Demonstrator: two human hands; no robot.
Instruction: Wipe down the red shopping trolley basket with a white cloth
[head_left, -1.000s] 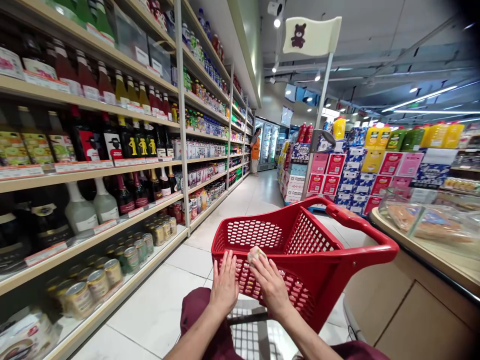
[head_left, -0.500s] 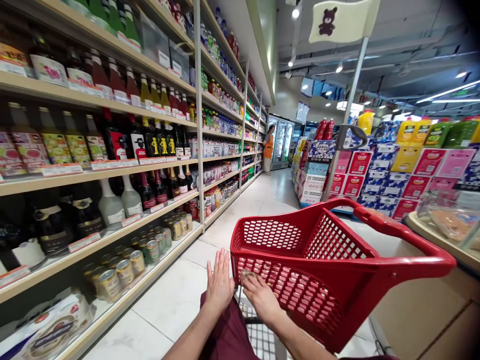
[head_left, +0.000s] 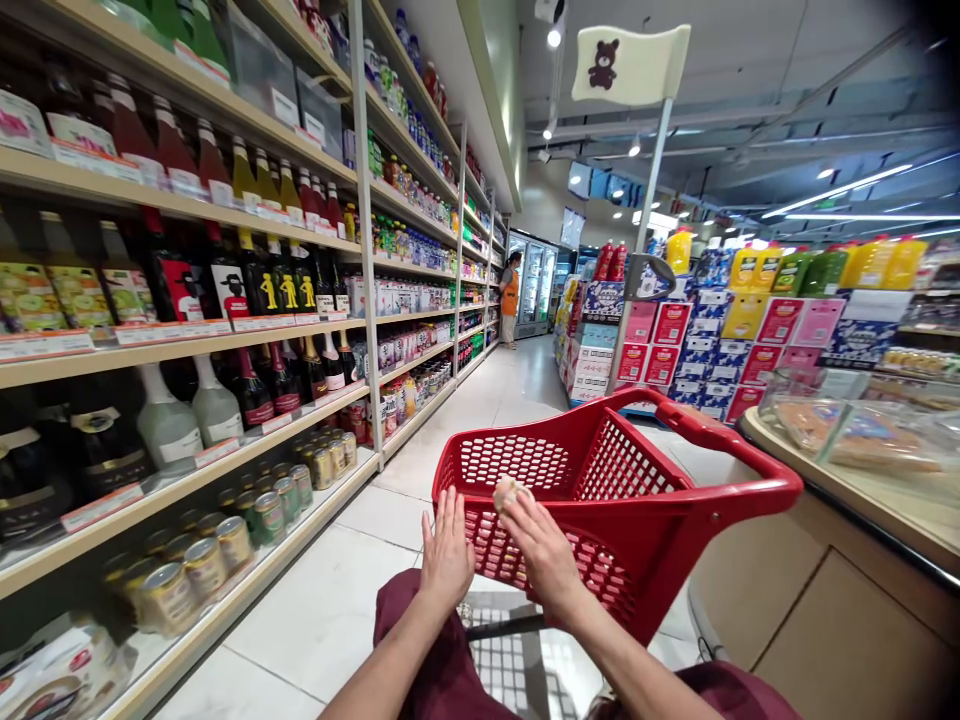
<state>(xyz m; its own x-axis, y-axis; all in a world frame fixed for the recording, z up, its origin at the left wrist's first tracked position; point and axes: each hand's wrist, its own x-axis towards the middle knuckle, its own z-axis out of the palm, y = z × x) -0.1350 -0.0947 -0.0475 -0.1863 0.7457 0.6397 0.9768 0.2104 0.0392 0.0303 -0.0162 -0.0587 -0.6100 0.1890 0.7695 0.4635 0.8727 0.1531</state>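
A red plastic shopping cart with perforated basket walls stands in front of me, its handle to the right. My right hand presses a crumpled beige cloth near the top edge of the cart's near side wall. Only part of the cloth shows beyond the fingers. By the cart's left corner my left hand is open, fingers straight and close together, holding nothing. Whether its fingertips touch the basket I cannot tell.
Shelves of bottles and cans run along the left. On the right stands a counter with packaged food. Stacked drink cartons rise behind the cart. A person in an orange vest stands far down the aisle.
My right hand has moved up the cart's side wall with the cloth, which shows more clearly. My left hand stays near the corner. The view has shifted to the right.
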